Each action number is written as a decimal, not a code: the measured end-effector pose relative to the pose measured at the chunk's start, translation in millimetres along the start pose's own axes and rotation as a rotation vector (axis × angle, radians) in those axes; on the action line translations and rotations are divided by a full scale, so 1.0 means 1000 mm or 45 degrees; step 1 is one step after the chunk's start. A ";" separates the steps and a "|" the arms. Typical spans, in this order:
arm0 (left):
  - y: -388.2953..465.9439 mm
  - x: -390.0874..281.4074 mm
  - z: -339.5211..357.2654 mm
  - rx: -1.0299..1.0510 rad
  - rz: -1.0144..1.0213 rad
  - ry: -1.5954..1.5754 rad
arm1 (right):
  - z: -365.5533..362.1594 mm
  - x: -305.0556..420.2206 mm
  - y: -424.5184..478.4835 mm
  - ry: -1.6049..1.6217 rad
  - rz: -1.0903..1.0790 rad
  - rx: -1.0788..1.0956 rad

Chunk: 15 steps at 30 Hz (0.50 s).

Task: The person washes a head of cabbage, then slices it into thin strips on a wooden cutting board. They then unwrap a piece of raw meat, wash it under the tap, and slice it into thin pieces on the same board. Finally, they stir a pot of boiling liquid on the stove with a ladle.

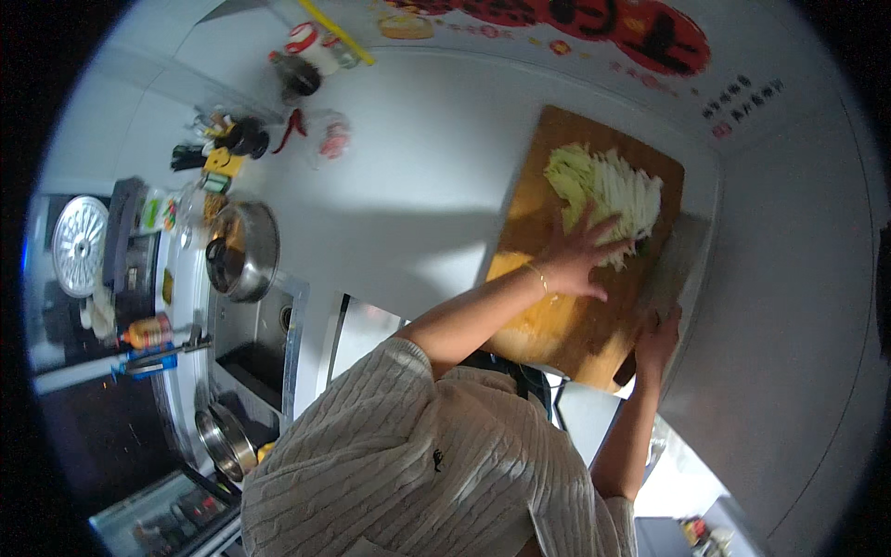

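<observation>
Shredded cabbage [612,188], pale green to white, lies in a loose pile on the far half of a wooden cutting board [518,278]. My left hand [574,261], a thin bracelet at its wrist, spreads its fingers over the near edge of the pile. At the board's right edge my right hand [654,341] grips a cleaver. Its wide blade [675,261] points away from me along that edge, and its dark handle [626,369] shows below my fingers. Whether the blade rests on the board or beside it I cannot tell.
A steel pot with a glass lid [243,250] stands near the sink [250,327] on the left. Red chilies [292,130] and a clear bag with pink contents [335,139] lie on the white countertop [411,153]. Bottles [296,73] stand behind; a wall [786,244] rises close at right.
</observation>
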<state>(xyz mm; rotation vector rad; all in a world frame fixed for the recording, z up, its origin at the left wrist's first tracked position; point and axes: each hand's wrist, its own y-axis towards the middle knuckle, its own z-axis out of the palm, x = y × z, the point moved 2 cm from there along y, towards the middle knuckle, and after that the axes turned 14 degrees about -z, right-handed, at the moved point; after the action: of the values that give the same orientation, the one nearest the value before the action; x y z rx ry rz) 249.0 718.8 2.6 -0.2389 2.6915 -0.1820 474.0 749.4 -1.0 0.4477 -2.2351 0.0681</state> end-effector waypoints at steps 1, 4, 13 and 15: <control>-0.009 0.006 0.002 -0.037 0.046 -0.088 | 0.000 -0.007 -0.008 0.078 0.174 0.027; -0.030 0.013 0.014 -0.172 0.217 -0.266 | 0.002 -0.024 -0.031 0.547 0.323 -0.124; -0.124 0.169 -0.024 -0.562 -0.524 -0.426 | 0.039 -0.027 -0.097 1.178 0.449 -0.234; -0.140 0.210 -0.041 -0.521 -0.763 -0.524 | 0.047 -0.011 -0.104 1.214 0.537 -0.305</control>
<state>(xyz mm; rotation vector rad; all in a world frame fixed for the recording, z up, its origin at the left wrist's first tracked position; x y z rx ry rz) 63.8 544.8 -23.2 -1.0781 2.1514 0.2265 481.3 646.5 -50.7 -0.1847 -1.3307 0.1871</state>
